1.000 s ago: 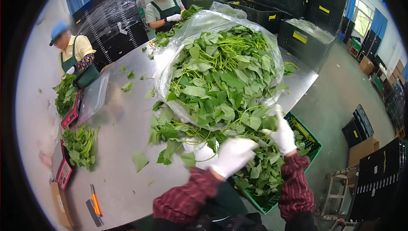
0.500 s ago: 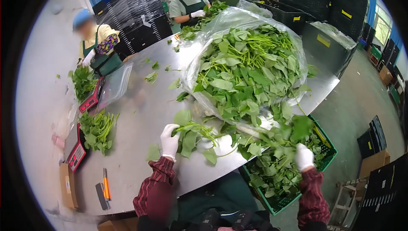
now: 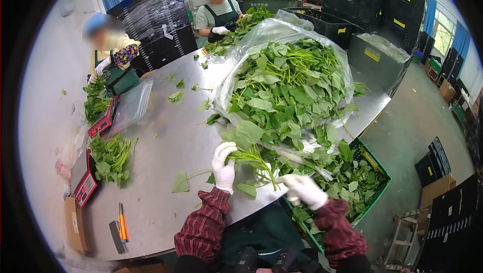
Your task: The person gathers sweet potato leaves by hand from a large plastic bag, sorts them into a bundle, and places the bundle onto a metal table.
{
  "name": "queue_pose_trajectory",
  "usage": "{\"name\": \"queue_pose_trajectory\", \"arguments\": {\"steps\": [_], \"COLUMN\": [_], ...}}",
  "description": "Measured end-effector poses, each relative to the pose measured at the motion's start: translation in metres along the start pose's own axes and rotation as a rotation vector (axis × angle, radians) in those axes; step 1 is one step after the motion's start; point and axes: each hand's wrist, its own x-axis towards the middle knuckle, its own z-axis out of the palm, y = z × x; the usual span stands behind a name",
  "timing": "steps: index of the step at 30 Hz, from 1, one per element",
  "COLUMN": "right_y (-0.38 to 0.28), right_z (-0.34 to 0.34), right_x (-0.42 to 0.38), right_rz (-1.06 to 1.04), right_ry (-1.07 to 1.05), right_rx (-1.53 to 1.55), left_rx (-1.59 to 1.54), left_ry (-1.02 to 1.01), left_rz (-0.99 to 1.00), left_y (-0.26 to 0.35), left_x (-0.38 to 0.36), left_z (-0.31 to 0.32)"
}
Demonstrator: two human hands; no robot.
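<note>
While standing at one steel table (image 3: 166, 142), gripping one bunch of greens (image 3: 250, 156) with left hand (image 3: 223, 165); right hand (image 3: 302, 188) pinching its stems; two red scales (image 3: 86, 184) lying nearby.

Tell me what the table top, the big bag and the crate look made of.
Table: likely stainless steel, brushed grey sheet with soft blurred reflections.
Bag: thin clear plastic film, glossy and crinkled, the greens showing through.
Crate: apparently moulded plastic, green, with a lattice wall.
</note>
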Motion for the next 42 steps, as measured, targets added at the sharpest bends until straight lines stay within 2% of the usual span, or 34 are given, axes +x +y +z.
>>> {"name": "queue_pose_trajectory", "arguments": {"steps": [2, 4, 5, 6, 7, 8, 9, 11, 12, 13, 15, 16, 17, 19, 21, 23, 24, 25, 27, 28, 30, 31, 33, 34, 36, 37, 39, 41, 42], "right_y": [0.010, 0.006, 0.003, 0.005, 0.010, 0.015, 0.020, 0.029, 0.033, 0.036, 0.037, 0.033, 0.037, 0.050, 0.052, 0.041, 0.032, 0.021, -0.006, -0.012, -0.019, -0.020, -0.019, -0.018, -0.004, 0.002, 0.016, 0.030, 0.036], "right_z": [0.030, 0.050, 0.055, 0.058, 0.059, 0.061, 0.062, 0.069, 0.075, 0.084, 0.103, 0.113, 0.122, 0.137, 0.142, 0.141, 0.137, 0.134, 0.146, 0.149, 0.151, 0.152, 0.153, 0.162, 0.159, 0.158, 0.158, 0.162, 0.161], "right_x": [0.027, 0.034, 0.034, 0.038, 0.044, 0.049, 0.053, 0.058, 0.058, 0.059, 0.057, 0.052, 0.053, 0.052, 0.055, 0.056, 0.055, 0.057, 0.055, 0.059, 0.066, 0.067, 0.067, 0.064, 0.069, 0.070, 0.068, 0.066, 0.065], "right_rz": [-0.114, -0.173, -0.188, -0.188, -0.372, -0.555, -0.557, -0.769, -0.878, -0.880, -0.925, -1.023, -1.029, -1.014, -1.010, -0.829, -0.548, -0.478, -0.247, -0.247, -0.145, -0.145, -0.102, -0.174, -0.195, -0.221, -0.218, -0.305, -0.219], "right_ry": [-0.156, -0.046, 0.027, 0.023, 0.189, 0.356, 0.355, 0.418, 0.417, 0.402, 0.388, 0.343, 0.321, 0.416, 0.415, 0.208, 0.120, 0.063, -0.033, -0.031, -0.279, -0.279, -0.374, -0.267, -0.232, -0.192, -0.180, -0.008, -0.027], "right_rx": [0.027, 0.025, -0.032, -0.035, -0.316, -0.598, -0.600, -0.937, -0.960, -0.959, -1.144, -1.087, -1.086, -1.283, -1.267, -0.786, -0.713, -0.657, -0.149, -0.151, 0.088, 0.085, 0.283, 0.377, 0.286, 0.196, 0.206, 0.144, 0.126], "left_rx": [0.008, 0.064, 0.069, 0.346, 0.622, 0.664, 0.665, 0.420, 0.196, -0.031, -0.208, -0.395, -0.457, -0.443, -0.486, -0.530, -0.513, -0.497, -0.462, -0.425, -0.449, -0.469, -0.520, -0.444, -0.368, -0.387, -0.409, -0.537, -0.478], "left_ry": [-0.033, -0.192, -0.186, -0.211, -0.236, -0.289, -0.286, -0.136, -0.085, -0.030, 0.023, 0.062, 0.027, 0.015, 0.041, 0.058, 0.050, 0.041, -0.020, -0.080, -0.096, -0.111, -0.078, -0.069, -0.059, 0.001, 0.058, 0.115, 0.190], "left_rz": [0.019, -0.082, -0.084, -0.060, -0.034, -0.078, -0.077, -0.125, -0.286, -0.445, -0.706, -0.852, -0.897, -0.904, -0.894, -0.881, -0.870, -0.860, -0.846, -0.829, -0.824, -0.820, -0.835, -0.833, -0.835, -0.845, -0.857, -0.926, -0.838], "left_y": [-0.008, -0.008, -0.004, 0.015, 0.030, 0.036, 0.041, 0.047, 0.044, 0.043, 0.053, 0.063, 0.063, 0.066, 0.067, 0.067, 0.068, 0.069, 0.069, 0.070, 0.079, 0.082, 0.079, 0.076, 0.073, 0.073, 0.071, 0.067, 0.063], "left_x": [-0.004, 0.001, 0.001, 0.006, 0.011, 0.010, 0.004, -0.016, -0.035, -0.054, -0.074, -0.073, -0.073, -0.070, -0.069, -0.068, -0.068, -0.068, -0.070, -0.070, -0.069, -0.069, -0.073, -0.076, -0.081, -0.082, -0.083, -0.079, -0.078], "left_z": [-0.007, -0.024, -0.034, -0.049, -0.062, -0.077, -0.084, -0.099, -0.099, -0.094, -0.085, -0.082, -0.084, -0.092, -0.099, -0.103, -0.105, -0.107, -0.112, -0.113, -0.113, -0.112, -0.109, -0.109, -0.106, -0.101, -0.097, -0.096, -0.089]}}
